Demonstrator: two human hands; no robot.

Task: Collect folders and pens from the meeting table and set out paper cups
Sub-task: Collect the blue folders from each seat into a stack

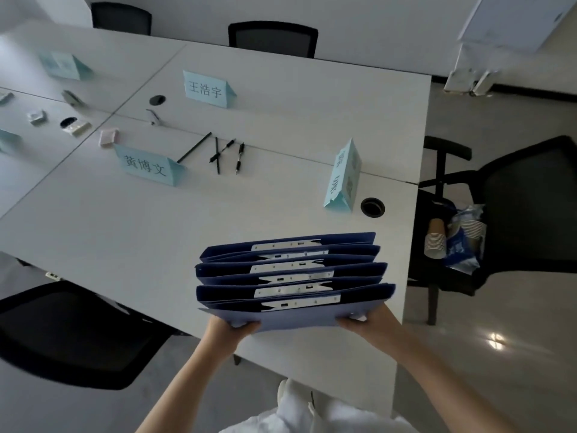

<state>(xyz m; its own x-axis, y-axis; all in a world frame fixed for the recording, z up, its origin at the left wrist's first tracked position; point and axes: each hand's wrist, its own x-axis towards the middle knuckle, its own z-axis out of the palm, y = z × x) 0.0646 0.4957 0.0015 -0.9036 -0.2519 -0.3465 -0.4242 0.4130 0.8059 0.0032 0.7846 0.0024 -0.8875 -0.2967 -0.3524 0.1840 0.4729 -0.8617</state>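
Observation:
A stack of several blue folders [293,318] with metal clips showing is held fanned over the near edge of the white meeting table [125,232]. My left hand [229,331] grips the stack's near left corner and my right hand [365,321] grips its near right corner. Several black pens [218,153] lie loose in the middle of the table, beyond the folders. Stacks of paper cups [435,243] lie beside a blue and white bag [462,245] on the seat of a black chair at the right.
Light blue name cards [146,165] [206,89] [343,179] stand on the table. Small packets [109,136] lie at the left. Round cable holes [372,206] pierce the tabletop. Black chairs [71,332] [271,37] [515,207] surround it.

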